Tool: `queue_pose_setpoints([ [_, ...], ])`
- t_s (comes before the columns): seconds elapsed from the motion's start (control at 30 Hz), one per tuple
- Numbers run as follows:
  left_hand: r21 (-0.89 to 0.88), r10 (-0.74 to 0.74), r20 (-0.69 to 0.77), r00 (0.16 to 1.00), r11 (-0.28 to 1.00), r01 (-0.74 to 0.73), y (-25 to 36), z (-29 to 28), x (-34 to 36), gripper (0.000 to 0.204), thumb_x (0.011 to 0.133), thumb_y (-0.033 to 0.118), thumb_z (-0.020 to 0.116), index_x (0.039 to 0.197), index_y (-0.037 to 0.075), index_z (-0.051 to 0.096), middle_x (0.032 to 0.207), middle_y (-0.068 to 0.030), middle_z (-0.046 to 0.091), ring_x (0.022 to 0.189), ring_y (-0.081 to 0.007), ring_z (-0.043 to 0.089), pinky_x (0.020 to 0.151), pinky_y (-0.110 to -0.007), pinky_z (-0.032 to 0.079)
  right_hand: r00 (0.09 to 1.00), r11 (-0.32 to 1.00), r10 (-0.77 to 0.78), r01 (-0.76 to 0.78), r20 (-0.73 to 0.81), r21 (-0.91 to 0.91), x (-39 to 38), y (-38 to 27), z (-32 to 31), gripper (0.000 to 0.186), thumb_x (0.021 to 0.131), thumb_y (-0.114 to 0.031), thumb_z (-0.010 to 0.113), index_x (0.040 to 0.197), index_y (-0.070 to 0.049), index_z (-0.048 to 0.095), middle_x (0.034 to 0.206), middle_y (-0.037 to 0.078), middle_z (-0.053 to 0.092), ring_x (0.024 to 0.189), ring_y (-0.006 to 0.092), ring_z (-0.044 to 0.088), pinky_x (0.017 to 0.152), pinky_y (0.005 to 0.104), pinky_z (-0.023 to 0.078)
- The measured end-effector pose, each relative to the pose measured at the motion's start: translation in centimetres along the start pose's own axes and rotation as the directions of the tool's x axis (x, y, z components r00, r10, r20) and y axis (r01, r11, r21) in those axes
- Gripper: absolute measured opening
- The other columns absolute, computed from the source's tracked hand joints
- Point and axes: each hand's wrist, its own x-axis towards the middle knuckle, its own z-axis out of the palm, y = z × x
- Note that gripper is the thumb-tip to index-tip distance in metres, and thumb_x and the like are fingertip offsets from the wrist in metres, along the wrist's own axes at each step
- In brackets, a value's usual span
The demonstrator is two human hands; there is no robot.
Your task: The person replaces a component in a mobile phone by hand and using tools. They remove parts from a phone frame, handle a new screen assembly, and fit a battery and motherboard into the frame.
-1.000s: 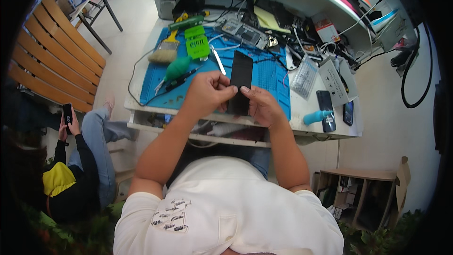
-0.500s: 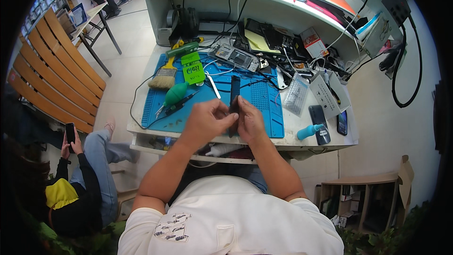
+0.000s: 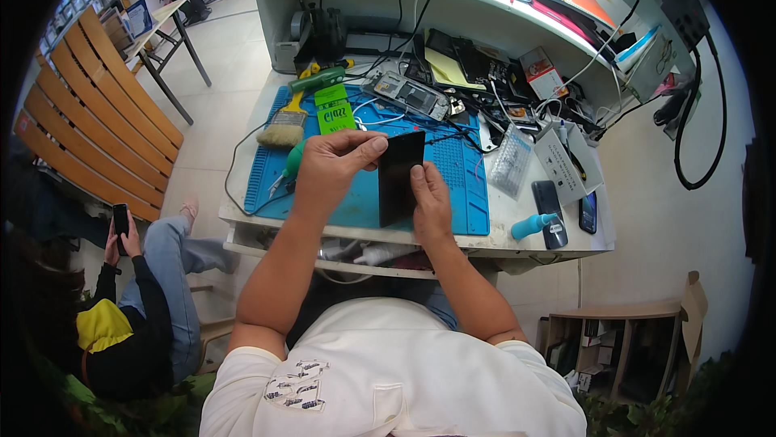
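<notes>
A dark, flat slab that looks like a phone (image 3: 398,194) is held up over the blue work mat, its glossy black face turned toward me. My right hand (image 3: 434,204) grips its right edge, with the thumb on the front. At the upper left corner, the thumb and bent fingers of my left hand (image 3: 330,164) are closed on its edge. Behind my left hand, a green air blower (image 3: 294,160) is partly hidden. The blue mat (image 3: 457,186) spreads beneath both hands.
Beyond the hands lie a wide brush (image 3: 283,127), a green packet (image 3: 334,109), a green-handled tool (image 3: 318,80) and an opened phone (image 3: 408,95). A blue bottle (image 3: 531,226), a dark phone (image 3: 549,204) and an open box (image 3: 559,164) stand right. Another person sits left, holding a phone (image 3: 121,223).
The phone has turned from edge-on to showing its broad black face. My left hand has risen to its upper left corner, while my right hand keeps hold of its right side.
</notes>
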Motion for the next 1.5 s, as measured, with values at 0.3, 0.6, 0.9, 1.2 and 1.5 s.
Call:
queue_pose_setpoints([
  [0.3, -0.027, -0.003, 0.041, 0.999, 1.0, 0.004, -0.7, -0.9, 0.1, 0.019, 0.09, 0.015, 0.084, 0.101, -0.001, 0.08, 0.088, -0.0075, 0.076, 0.075, -0.0129, 0.069, 0.07, -0.026, 0.055, 0.992, 0.978, -0.125, 0.126, 0.018, -0.168, -0.8, 0.2, -0.5, 0.03, 0.113, -0.028, 0.054, 0.117, 0.0, 0.064, 0.099, 0.0, 0.065, 0.086, 0.0044, 0.053, 0.075, 0.0232, 0.044],
  [0.6, -0.074, -0.177, -0.059, 0.982, 0.982, 0.173, -3.4, -2.3, 2.8, 0.021, 0.089, 0.019, 0.083, 0.097, 0.001, 0.075, 0.081, -0.0023, 0.071, 0.068, -0.0106, 0.064, 0.063, -0.027, 0.052, 0.986, 0.856, 0.167, -0.13, 0.029, -0.5, 0.6, -2.1, -1.1, 0.044, 0.11, -0.042, 0.058, 0.112, 0.002, 0.066, 0.088, 0.001, 0.064, 0.082, 0.0075, 0.056, 0.072, 0.0245, 0.047],
  [0.9, -0.202, -0.307, -0.178, 0.935, 0.941, 0.27, -4.7, -3.4, 4.9, 0.015, 0.089, 0.013, 0.081, 0.095, 0.001, 0.075, 0.082, -0.0045, 0.072, 0.066, -0.012, 0.067, 0.059, -0.026, 0.054, 0.846, 0.873, 0.483, -0.485, 0.223, -0.054, -0.7, -3.4, -0.6, 0.037, 0.104, -0.028, 0.067, 0.126, 0.001, 0.06, 0.082, 0.009, 0.072, 0.06, 0.0172, 0.068, 0.055, 0.0327, 0.056],
  [1.2, -0.212, -0.313, -0.194, 0.93, 0.939, 0.272, -4.7, -3.0, 5.0, 0.014, 0.089, 0.013, 0.082, 0.093, 0.001, 0.074, 0.081, -0.0049, 0.072, 0.065, -0.0124, 0.067, 0.059, -0.026, 0.056, 0.832, 0.863, 0.471, -0.503, 0.293, 0.041, -0.7, -4.1, -0.9, 0.032, 0.102, -0.019, 0.07, 0.123, 0.003, 0.06, 0.071, 0.008, 0.069, 0.052, 0.0164, 0.062, 0.068, 0.0372, 0.06],
  [1.5, -0.176, -0.299, -0.173, 0.938, 0.947, 0.27, -5.2, -2.8, 5.0, 0.017, 0.09, 0.016, 0.082, 0.097, 0.004, 0.074, 0.083, -0.0018, 0.071, 0.067, -0.0115, 0.067, 0.063, -0.028, 0.058, 0.82, 0.82, 0.469, -0.542, 0.327, 0.182, -0.6, -4.2, -1.1, 0.028, 0.099, -0.021, 0.075, 0.114, 0.0, 0.062, 0.071, 0.006, 0.068, 0.051, 0.0144, 0.061, 0.068, 0.0341, 0.061],
])
